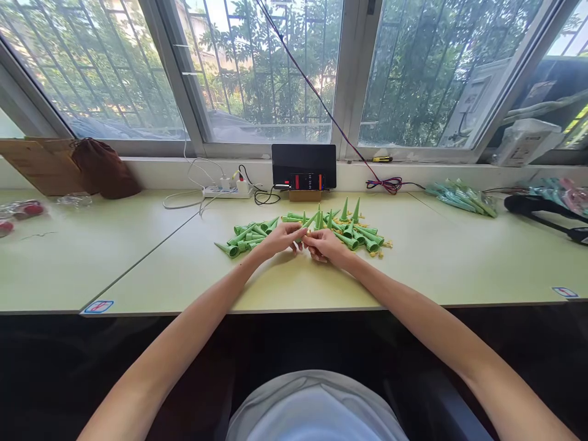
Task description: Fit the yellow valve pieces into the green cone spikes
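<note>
- One green cone (310,221), frame centre: left hand (285,238) grip closed on it
- Right hand (324,244) grip pinched, contents unclear
- Loose cones (243,234), yellow bits (388,244) mid-frame on table (422,263)
- Slack hold might drop cone

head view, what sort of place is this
Probably an indoor workroom: a long, pale yellow-green tabletop runs beneath metal-framed glass windows, with a heap of green, cone-shaped, plastic-looking pieces and small yellow bits on it.
</note>
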`<control>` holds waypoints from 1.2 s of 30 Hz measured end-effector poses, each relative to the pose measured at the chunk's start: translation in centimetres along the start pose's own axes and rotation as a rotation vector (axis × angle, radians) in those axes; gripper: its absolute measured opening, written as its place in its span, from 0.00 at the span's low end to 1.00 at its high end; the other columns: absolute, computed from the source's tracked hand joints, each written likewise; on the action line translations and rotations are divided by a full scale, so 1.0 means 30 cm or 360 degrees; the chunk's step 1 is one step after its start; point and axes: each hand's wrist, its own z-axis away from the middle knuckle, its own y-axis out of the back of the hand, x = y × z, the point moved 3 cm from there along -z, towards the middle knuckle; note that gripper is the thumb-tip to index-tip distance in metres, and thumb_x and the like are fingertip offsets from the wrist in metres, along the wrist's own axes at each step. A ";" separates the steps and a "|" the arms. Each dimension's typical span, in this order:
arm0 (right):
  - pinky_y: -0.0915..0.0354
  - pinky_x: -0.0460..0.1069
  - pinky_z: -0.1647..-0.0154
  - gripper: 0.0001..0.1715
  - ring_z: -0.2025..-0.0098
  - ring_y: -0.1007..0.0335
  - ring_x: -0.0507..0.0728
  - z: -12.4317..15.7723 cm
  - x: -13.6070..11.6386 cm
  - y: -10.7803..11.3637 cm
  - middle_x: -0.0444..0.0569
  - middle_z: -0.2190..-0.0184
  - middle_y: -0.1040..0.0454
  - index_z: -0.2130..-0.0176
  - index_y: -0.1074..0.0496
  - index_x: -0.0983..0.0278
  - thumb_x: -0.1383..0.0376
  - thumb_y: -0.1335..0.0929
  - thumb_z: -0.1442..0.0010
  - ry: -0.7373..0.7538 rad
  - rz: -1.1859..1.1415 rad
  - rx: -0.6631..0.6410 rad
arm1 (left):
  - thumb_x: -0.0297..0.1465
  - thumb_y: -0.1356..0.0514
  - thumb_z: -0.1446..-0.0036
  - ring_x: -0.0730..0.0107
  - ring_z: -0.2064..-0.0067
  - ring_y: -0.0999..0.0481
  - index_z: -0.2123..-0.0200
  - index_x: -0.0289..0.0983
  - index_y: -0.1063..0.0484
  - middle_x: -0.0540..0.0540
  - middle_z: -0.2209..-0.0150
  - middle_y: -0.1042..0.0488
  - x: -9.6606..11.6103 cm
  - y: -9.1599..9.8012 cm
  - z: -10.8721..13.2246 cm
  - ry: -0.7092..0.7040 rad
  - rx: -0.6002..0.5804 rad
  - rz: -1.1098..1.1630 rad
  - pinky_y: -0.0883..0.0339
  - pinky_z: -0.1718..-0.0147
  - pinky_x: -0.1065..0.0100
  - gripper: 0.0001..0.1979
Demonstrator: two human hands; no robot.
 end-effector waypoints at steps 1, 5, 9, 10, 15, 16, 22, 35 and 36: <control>0.55 0.43 0.90 0.22 0.87 0.46 0.47 -0.001 0.001 -0.001 0.38 0.86 0.38 0.75 0.31 0.64 0.50 0.27 0.48 -0.0044 -0.0108 -0.0024 | 0.50 0.38 0.43 0.73 0.73 0.26 0.71 0.33 0.31 0.47 0.73 0.28 0.003 -0.001 0.001 -0.0003 -0.0006 0.0015 0.29 0.78 0.73 0.23; 0.53 0.42 0.90 0.24 0.86 0.44 0.46 -0.006 0.001 -0.004 0.37 0.85 0.40 0.75 0.32 0.66 0.49 0.24 0.51 -0.0133 -0.0347 -0.0095 | 0.50 0.37 0.44 0.73 0.72 0.26 0.71 0.33 0.31 0.48 0.73 0.30 0.015 -0.005 0.003 -0.0003 0.0008 0.0068 0.29 0.77 0.73 0.23; 0.51 0.42 0.89 0.25 0.86 0.44 0.46 -0.011 0.001 -0.003 0.36 0.85 0.41 0.75 0.33 0.65 0.49 0.24 0.50 -0.0126 -0.0402 -0.0081 | 0.51 0.37 0.45 0.72 0.73 0.26 0.71 0.33 0.31 0.48 0.72 0.30 0.014 -0.008 0.001 0.0041 0.0027 0.0094 0.31 0.79 0.73 0.24; 0.51 0.42 0.89 0.25 0.86 0.44 0.46 -0.013 0.002 -0.001 0.36 0.85 0.41 0.75 0.33 0.65 0.49 0.24 0.50 -0.0121 -0.0403 -0.0055 | 0.52 0.37 0.45 0.72 0.73 0.25 0.70 0.33 0.31 0.48 0.72 0.29 0.010 -0.008 0.000 0.0059 0.0030 0.0101 0.31 0.79 0.73 0.25; 0.50 0.42 0.89 0.26 0.86 0.43 0.46 -0.023 0.000 0.016 0.36 0.85 0.40 0.76 0.35 0.64 0.48 0.26 0.47 -0.0087 -0.0325 0.0108 | 0.52 0.36 0.46 0.72 0.73 0.25 0.67 0.33 0.31 0.46 0.69 0.27 -0.012 0.001 -0.008 0.0097 0.0044 0.0155 0.30 0.78 0.73 0.25; 0.49 0.42 0.88 0.26 0.85 0.43 0.46 -0.024 -0.001 0.019 0.37 0.85 0.40 0.76 0.36 0.64 0.48 0.26 0.46 -0.0077 -0.0316 0.0139 | 0.52 0.36 0.46 0.72 0.72 0.24 0.66 0.33 0.30 0.46 0.68 0.26 -0.014 0.004 -0.009 0.0089 0.0039 0.0168 0.30 0.78 0.72 0.25; 0.48 0.43 0.88 0.27 0.85 0.42 0.47 -0.028 0.001 0.028 0.37 0.84 0.40 0.76 0.38 0.63 0.47 0.27 0.45 -0.0003 -0.0265 0.0213 | 0.49 0.35 0.46 0.69 0.67 0.24 0.65 0.32 0.28 0.46 0.67 0.28 -0.006 0.014 -0.002 0.0037 0.0006 0.0201 0.28 0.73 0.71 0.23; 0.52 0.41 0.88 0.20 0.86 0.47 0.46 -0.019 -0.010 0.018 0.34 0.86 0.48 0.75 0.39 0.63 0.58 0.32 0.35 -0.0365 -0.0559 0.0179 | 0.46 0.36 0.46 0.73 0.69 0.30 0.69 0.33 0.26 0.48 0.70 0.31 0.007 0.003 -0.003 -0.0188 0.0075 -0.0066 0.25 0.72 0.70 0.19; 0.50 0.41 0.88 0.21 0.86 0.46 0.46 -0.021 -0.010 0.017 0.35 0.86 0.47 0.75 0.39 0.63 0.57 0.32 0.35 -0.0331 -0.0507 0.0198 | 0.46 0.35 0.46 0.73 0.69 0.30 0.70 0.33 0.26 0.48 0.70 0.31 0.008 0.002 -0.003 -0.0182 0.0087 -0.0062 0.25 0.72 0.70 0.20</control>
